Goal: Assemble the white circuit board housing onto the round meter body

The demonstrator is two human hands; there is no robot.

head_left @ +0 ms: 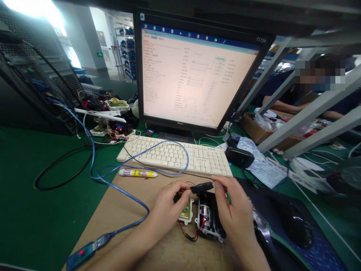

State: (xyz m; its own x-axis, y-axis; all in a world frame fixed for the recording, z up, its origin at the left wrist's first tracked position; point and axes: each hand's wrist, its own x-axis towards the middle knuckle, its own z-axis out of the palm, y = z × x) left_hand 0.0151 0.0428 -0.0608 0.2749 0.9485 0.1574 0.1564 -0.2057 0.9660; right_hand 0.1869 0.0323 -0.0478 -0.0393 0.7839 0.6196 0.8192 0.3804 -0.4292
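Landmark: the white keyboard (175,155), lying on the table (25,195) in front of the monitor (197,71); every place below is given from it.
Left hand: the left hand (166,210) is just in front of the keyboard, fingers curled narrow, with the fingertips pinched on the left end of a small black connector (202,187).
Right hand: the right hand (232,210) is in front of the keyboard's right end, thumb and forefinger closed on the right end of the same connector; its palm covers part of the black housing.
Connector: held between both hands, close to level, above the two small parts.
Small white module: a white-framed module (186,213) with a yellowish face lies on the brown board (124,210) under the left fingers; whether they touch it I cannot tell.
Black housing: an open black housing (208,221) lies just right of the module, with red wires (191,235) looping out toward the near edge.
Blue cable: a blue cable (118,177) loops over the keyboard and runs left and forward to a blue adapter (81,254) with a red light.
Pen: a white and yellow pen (138,173) lies along the keyboard's front edge, at its left.
Mouse: a black mouse (299,227) sits on a dark pad well to the right.
Other person: an arm (282,105) rests on the table behind and right of the keyboard, beyond grey frame bars.
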